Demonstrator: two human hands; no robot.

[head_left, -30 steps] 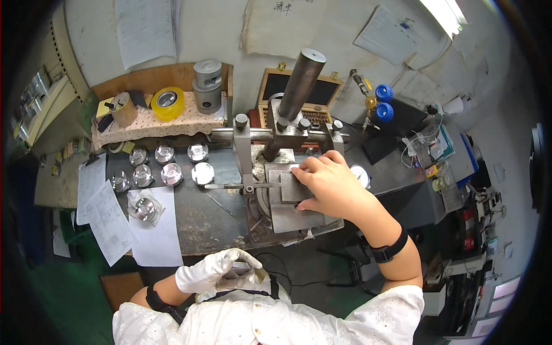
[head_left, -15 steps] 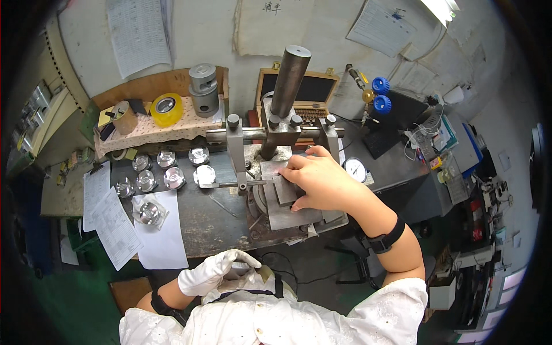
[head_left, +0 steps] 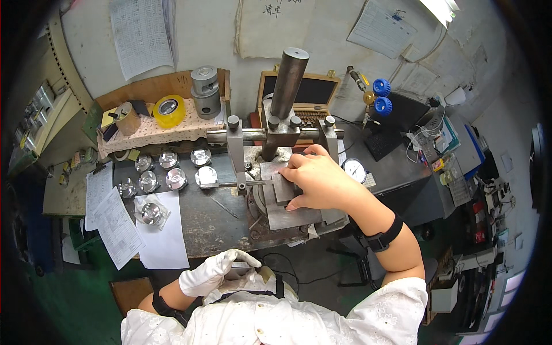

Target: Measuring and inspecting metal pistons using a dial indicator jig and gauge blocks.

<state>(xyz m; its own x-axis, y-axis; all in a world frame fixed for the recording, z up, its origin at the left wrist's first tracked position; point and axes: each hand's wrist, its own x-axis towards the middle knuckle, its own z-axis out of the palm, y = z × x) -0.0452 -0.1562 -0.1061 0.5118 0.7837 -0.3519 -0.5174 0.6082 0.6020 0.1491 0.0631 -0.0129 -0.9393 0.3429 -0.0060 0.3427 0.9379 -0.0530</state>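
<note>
My bare right hand (head_left: 325,181) is closed on a small grey steel block (head_left: 282,191), fingers at its far side and thumb at its near edge. The block lies on a flat steel plate (head_left: 287,218) at the base of a measuring stand (head_left: 282,123) with a thick upright post and a crossbar. A thin probe arm (head_left: 230,184) reaches from the left toward the block. Close to my body, my left hand (head_left: 210,274) in a white glove is closed around a grey metal part (head_left: 240,266); the glove hides most of it.
Several shiny round metal parts (head_left: 175,179) stand left on the dark bench (head_left: 201,236), near paper sheets (head_left: 118,227). A dial gauge (head_left: 354,170) lies right of my right hand. Behind are yellow tape (head_left: 169,113), a grey cylinder (head_left: 206,92) and an open wooden gauge-block case (head_left: 316,109).
My right thumb and the steel block have shifted very slightly left on the plate. My left hand stays where it was, and the view has moved a little.
</note>
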